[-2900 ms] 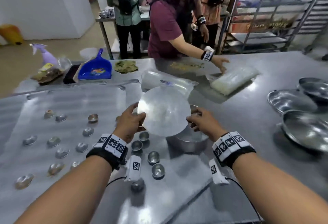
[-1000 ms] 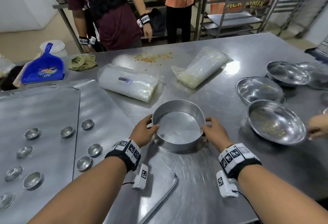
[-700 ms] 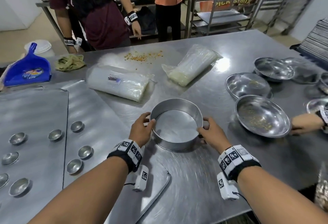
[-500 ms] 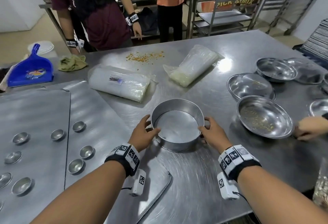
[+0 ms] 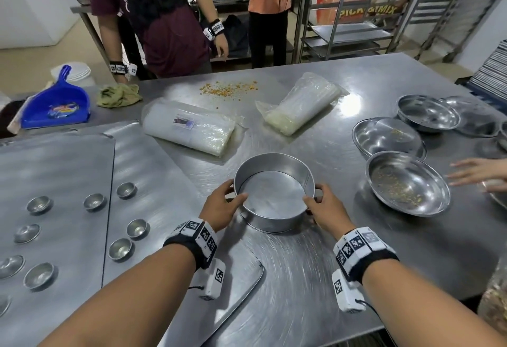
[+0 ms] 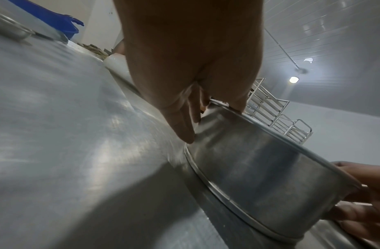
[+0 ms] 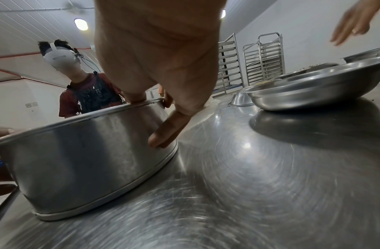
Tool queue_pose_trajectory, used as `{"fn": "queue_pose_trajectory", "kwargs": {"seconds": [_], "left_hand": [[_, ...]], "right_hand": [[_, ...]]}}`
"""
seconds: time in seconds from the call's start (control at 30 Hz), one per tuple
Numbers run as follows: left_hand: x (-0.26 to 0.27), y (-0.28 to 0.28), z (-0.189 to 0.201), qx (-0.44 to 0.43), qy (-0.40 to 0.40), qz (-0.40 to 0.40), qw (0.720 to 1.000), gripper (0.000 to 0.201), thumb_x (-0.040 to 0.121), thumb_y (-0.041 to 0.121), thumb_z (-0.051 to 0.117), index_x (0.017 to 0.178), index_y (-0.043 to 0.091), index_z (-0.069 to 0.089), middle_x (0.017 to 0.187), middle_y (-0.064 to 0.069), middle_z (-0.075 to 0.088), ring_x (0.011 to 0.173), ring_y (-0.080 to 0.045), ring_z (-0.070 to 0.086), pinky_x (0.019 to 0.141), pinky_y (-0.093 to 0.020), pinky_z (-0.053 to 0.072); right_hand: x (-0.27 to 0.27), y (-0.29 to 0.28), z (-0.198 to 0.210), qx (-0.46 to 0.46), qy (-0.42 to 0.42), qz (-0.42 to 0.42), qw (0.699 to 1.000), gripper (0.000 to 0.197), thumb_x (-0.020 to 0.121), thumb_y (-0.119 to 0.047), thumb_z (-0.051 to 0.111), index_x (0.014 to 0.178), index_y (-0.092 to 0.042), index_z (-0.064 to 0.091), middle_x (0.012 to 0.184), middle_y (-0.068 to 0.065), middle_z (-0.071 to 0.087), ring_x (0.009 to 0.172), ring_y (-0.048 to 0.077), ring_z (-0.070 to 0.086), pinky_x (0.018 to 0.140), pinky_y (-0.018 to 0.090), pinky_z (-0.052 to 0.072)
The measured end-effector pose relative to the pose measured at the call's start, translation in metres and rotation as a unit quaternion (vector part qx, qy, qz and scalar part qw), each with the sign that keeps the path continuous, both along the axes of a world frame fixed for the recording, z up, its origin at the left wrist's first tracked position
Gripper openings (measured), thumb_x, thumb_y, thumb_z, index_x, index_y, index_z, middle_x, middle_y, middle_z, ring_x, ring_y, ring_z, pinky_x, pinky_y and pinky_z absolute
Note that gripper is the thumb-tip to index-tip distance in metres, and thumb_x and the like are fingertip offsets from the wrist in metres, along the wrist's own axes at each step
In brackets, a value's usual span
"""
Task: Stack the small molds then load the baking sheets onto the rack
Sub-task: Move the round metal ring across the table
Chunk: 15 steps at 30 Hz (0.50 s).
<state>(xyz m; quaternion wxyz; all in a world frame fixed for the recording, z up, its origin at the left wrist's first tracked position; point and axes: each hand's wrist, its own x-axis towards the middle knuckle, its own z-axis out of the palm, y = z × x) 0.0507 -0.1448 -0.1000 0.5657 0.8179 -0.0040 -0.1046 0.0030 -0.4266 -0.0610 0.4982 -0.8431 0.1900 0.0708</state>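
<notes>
A round metal cake pan (image 5: 274, 193) stands on the steel table in front of me. My left hand (image 5: 230, 197) grips its left rim, thumb inside and fingers on the outer wall (image 6: 259, 176). My right hand (image 5: 314, 198) grips the right rim the same way, a finger down the pan's wall (image 7: 88, 151). Several small round molds (image 5: 126, 190) lie spread over two flat baking sheets (image 5: 68, 160) to my left. A tall metal rack (image 5: 351, 25) stands beyond the table's far edge.
Steel bowls (image 5: 408, 182) and plates (image 5: 386, 135) crowd the right side, where another person's open hand (image 5: 477, 173) reaches in. Two plastic bags (image 5: 189, 129), crumbs (image 5: 227, 90), a rag and a blue dustpan (image 5: 55, 107) lie farther back. Two people (image 5: 153, 17) stand across the table.
The round disc I held up now lies in the pan, and both hands grip the rim. Over the last second the pan barely moved. The hand at right has opened.
</notes>
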Motion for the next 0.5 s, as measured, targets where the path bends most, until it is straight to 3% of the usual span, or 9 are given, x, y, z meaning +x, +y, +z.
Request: {"fn": "queue_pose_trajectory", "kwargs": {"seconds": [0.1, 0.2, 0.33, 0.4, 0.5], "left_hand": [[0.0, 0.001, 0.002, 0.042, -0.006, 0.006, 0.999, 0.057, 0.086, 0.052, 0.071, 0.138, 0.031, 0.057, 0.122, 0.003, 0.069, 0.108, -0.011, 0.067, 0.09, -0.045, 0.059], [-0.004, -0.001, 0.006, 0.066, -0.009, 0.014, 0.998, 0.05, 0.09, 0.047, 0.069, 0.135, 0.026, 0.058, 0.116, 0.001, 0.07, 0.106, -0.018, 0.068, 0.09, -0.046, 0.059], [-0.008, 0.001, 0.01, 0.096, -0.004, 0.006, 0.995, 0.063, 0.086, 0.053, 0.066, 0.139, 0.021, 0.057, 0.113, 0.001, 0.071, 0.099, -0.019, 0.069, 0.089, -0.046, 0.059], [-0.011, 0.003, 0.013, 0.105, -0.004, 0.005, 0.994, 0.062, 0.087, 0.052, 0.067, 0.138, 0.019, 0.057, 0.114, -0.001, 0.071, 0.098, -0.02, 0.069, 0.089, -0.045, 0.059], [-0.015, 0.008, 0.019, 0.117, -0.008, 0.015, 0.993, 0.061, 0.087, 0.052, 0.069, 0.138, 0.02, 0.058, 0.112, -0.001, 0.072, 0.097, -0.021, 0.071, 0.09, -0.045, 0.058]], "right_hand": [[0.002, -0.002, -0.002, -0.01, 0.004, 0.005, 1.0, 0.037, 0.094, -0.038, 0.064, 0.127, -0.03, 0.049, 0.1, -0.003, 0.07, 0.085, 0.019, 0.071, 0.072, 0.037, 0.061], [0.003, -0.003, -0.003, -0.027, 0.007, 0.006, 1.0, 0.045, 0.09, -0.046, 0.064, 0.13, -0.031, 0.05, 0.105, -0.003, 0.07, 0.094, 0.021, 0.069, 0.088, 0.048, 0.058], [-0.001, 0.001, 0.001, -0.051, 0.013, 0.02, 0.998, 0.052, 0.089, -0.045, 0.065, 0.135, -0.027, 0.05, 0.112, 0.0, 0.069, 0.1, 0.024, 0.067, 0.092, 0.047, 0.056], [-0.004, 0.003, 0.005, -0.077, 0.019, 0.027, 0.997, 0.054, 0.091, -0.041, 0.065, 0.139, -0.024, 0.048, 0.123, 0.004, 0.066, 0.109, 0.026, 0.064, 0.097, 0.041, 0.052], [-0.004, 0.006, 0.015, -0.142, 0.011, 0.019, 0.99, 0.063, 0.091, -0.039, 0.063, 0.146, -0.019, 0.041, 0.142, 0.012, 0.052, 0.125, 0.032, 0.054, 0.102, 0.041, 0.043]]}}
